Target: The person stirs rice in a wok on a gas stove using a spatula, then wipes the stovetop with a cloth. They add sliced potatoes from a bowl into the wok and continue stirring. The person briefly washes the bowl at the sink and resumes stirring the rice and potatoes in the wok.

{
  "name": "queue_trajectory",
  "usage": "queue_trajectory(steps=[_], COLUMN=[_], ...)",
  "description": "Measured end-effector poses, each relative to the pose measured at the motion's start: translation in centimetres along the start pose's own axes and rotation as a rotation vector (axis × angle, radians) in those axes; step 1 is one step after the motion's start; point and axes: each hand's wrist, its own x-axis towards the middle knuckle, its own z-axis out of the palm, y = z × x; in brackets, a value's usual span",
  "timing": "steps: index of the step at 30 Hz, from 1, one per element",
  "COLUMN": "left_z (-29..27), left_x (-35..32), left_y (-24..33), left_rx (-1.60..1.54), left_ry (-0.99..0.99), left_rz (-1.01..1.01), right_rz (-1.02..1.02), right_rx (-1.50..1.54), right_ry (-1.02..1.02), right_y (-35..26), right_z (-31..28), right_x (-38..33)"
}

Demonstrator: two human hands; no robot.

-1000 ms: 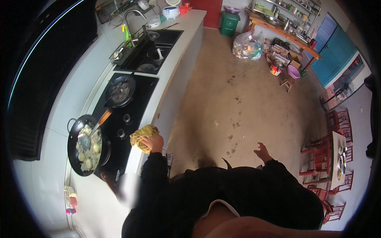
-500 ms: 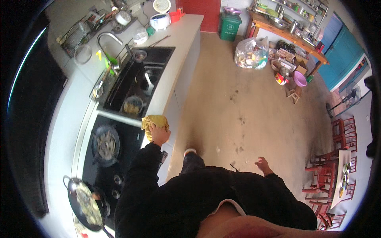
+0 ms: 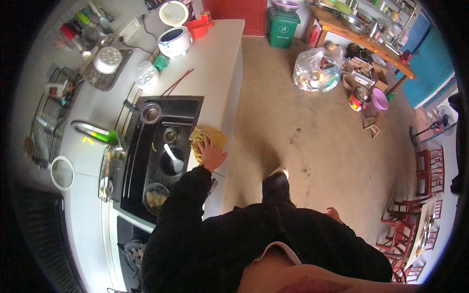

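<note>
My left hand (image 3: 213,155) presses a bunched yellow cloth (image 3: 211,136) onto the counter's front edge, beside the dark sink (image 3: 180,103). Its fingers are bent over the cloth. Within the sink, a white spoon-like utensil (image 3: 174,157) rests in a dark bowl, and a pan with brownish contents (image 3: 156,198) sits nearer to me. A small strainer or pot (image 3: 150,113) stands at the sink's far corner. Low on my right side hangs my right hand (image 3: 334,215), empty with fingers loosely apart, partly hidden by my sleeve.
Farther along the counter (image 3: 215,63) are dark red chopsticks (image 3: 177,83), a rice cooker (image 3: 176,41) with its lid raised, and a red basket (image 3: 198,28). The stove's burner (image 3: 132,254) is near my left arm. A rubbish bag (image 3: 317,71) and green bin (image 3: 283,29) stand on the floor.
I have stepped forward along the counter. My left hand and the yellow cloth have moved from beside the stove to beside the sink. The stove has mostly slipped out of view.
</note>
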Motion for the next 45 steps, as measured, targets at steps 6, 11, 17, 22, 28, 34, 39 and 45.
queue_trajectory(steps=[6, 11, 17, 22, 28, 34, 39, 45], left_z=[-3.7, -5.7, -7.6, -9.9, -11.5, -10.5, -16.9, -23.0], left_x=[18.6, 33.5, 51.2, 68.1, 88.0, 102.8, 111.4, 100.4], left_y=[-0.3, -0.5, -1.9, -2.6, -4.8, -5.4, -4.9, 5.9], left_rx=[-0.030, 0.086, 0.097, 0.075, 0.023, 0.072, -1.963, -2.150], left_ry=[0.034, 0.035, 0.007, 0.077, -0.031, 0.303, -0.140, -0.235], left_rz=[-0.042, -0.111, -0.015, 0.017, 0.018, 0.069, -0.029, 0.238], right_rz=[0.019, -0.196, -0.336, -0.327, -0.192, -0.217, -0.300, -0.631], right_rx=[-0.467, 0.022, 0.158, 0.163, 0.287, 0.342, 0.341, 0.609], right_ry=[-0.167, 0.252, 0.240, 0.235, 0.282, 0.348, 0.205, -0.451], right_y=[-2.9, -16.4, -36.2, -45.5, -51.3, -56.4, -66.6, -86.6], right_z=[-10.7, -25.3, -34.2, -35.5, -38.0, -40.4, -49.2, -54.9], right_x=[22.0, 36.4, 46.0, 53.8, 61.0, 64.6, 72.5, 81.6])
